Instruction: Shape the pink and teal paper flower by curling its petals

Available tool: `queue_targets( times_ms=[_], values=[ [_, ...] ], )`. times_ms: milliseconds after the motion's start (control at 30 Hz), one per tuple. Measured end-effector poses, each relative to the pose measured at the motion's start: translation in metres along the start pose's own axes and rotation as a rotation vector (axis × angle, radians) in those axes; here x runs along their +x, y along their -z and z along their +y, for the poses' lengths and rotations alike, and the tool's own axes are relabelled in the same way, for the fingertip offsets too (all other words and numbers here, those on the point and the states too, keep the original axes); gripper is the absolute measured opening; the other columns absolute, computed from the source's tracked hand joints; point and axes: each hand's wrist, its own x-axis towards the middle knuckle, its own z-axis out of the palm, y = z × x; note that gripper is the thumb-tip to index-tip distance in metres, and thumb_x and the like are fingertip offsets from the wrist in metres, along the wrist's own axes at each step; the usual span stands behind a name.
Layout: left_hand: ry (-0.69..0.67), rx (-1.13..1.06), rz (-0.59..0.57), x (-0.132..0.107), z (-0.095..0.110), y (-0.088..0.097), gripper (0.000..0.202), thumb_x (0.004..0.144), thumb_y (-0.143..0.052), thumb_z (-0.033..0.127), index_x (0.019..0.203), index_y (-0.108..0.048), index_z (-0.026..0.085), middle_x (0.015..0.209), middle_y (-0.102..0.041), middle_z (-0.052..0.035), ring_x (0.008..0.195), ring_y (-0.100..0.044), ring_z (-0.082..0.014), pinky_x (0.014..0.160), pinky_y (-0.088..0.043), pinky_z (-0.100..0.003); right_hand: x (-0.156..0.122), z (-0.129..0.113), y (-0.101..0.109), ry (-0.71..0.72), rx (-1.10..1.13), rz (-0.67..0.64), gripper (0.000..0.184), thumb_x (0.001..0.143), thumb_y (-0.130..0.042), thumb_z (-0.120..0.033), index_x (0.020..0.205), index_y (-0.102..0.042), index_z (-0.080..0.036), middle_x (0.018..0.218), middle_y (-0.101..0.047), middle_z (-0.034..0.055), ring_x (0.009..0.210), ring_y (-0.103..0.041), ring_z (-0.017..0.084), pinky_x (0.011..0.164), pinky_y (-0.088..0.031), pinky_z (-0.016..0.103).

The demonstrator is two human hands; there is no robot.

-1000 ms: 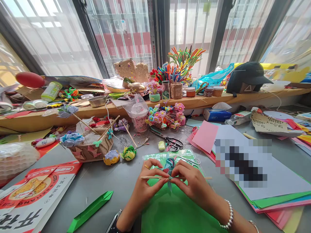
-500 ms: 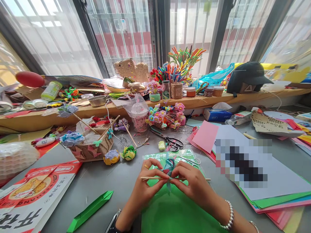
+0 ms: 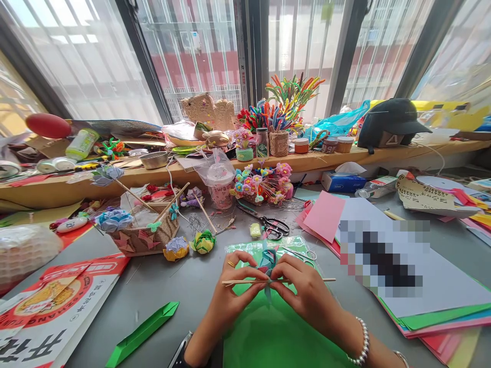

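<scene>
A thin wooden stick [image 3: 247,281] runs level between my two hands, and a folded blue-teal paper piece with pinkish parts [image 3: 268,259] sits against its middle. My left hand [image 3: 238,289] is closed in a pinch where stick and paper meet. From the other side, my right hand [image 3: 303,286] pinches the same spot, with the stick passing behind its fingers and sticking out to the right. The fingertips hide how the paper joins the stick. Beneath both hands lies a green sheet [image 3: 284,332].
Small scissors [image 3: 307,255] and black-handled scissors [image 3: 276,228] lie beyond my hands. Folded paper flowers [image 3: 203,242] stand near a cardboard basket [image 3: 138,240]. A folded green paper strip [image 3: 143,335] is at left, stacked paper sheets [image 3: 441,276] at right. A cluttered ledge [image 3: 307,161] runs behind.
The stick has shifted slightly to the right and its right end sits a little higher. Both hands keep their pinch in nearly the same place.
</scene>
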Motion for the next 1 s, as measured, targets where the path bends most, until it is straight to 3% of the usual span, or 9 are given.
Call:
queue_targets(
  times_ms=[133, 567, 1000],
  values=[
    [-0.038, 0.084, 0.013, 0.0009, 0.0007, 0.0008, 0.009, 0.073, -0.062, 0.025, 0.077, -0.070, 0.025, 0.082, -0.053, -0.0042, 0.088, -0.049, -0.0200, 0.082, -0.043, -0.037, -0.0003, 0.0006, -0.0001, -0.003, -0.010, -0.005, 0.007, 0.078, -0.054, -0.009, 0.076, -0.054, -0.016, 0.075, -0.055, 0.0035, 0.066, -0.052, 0.015, 0.057, -0.041, 0.025],
    [-0.009, -0.083, -0.024, -0.0009, -0.0029, 0.0002, 0.010, 0.074, -0.061, 0.021, 0.078, -0.069, 0.025, 0.088, -0.046, -0.0046, 0.093, -0.045, -0.0185, 0.077, -0.053, -0.033, -0.0009, 0.0007, -0.0022, -0.028, -0.021, -0.020, 0.005, 0.078, -0.057, -0.012, 0.075, -0.056, -0.016, 0.072, -0.059, 0.0032, 0.064, -0.055, 0.015, 0.056, -0.042, 0.024],
    [0.021, -0.120, -0.020, -0.0007, -0.0007, 0.0008, 0.009, 0.073, -0.061, 0.023, 0.075, -0.070, 0.024, 0.086, -0.045, -0.0046, 0.091, -0.046, -0.0189, 0.078, -0.053, -0.036, -0.0012, -0.0007, -0.0047, -0.062, -0.015, 0.014, 0.007, 0.081, -0.055, -0.017, 0.074, -0.056, -0.017, 0.071, -0.060, 0.0022, 0.062, -0.056, 0.014, 0.056, -0.043, 0.023]
  ],
)
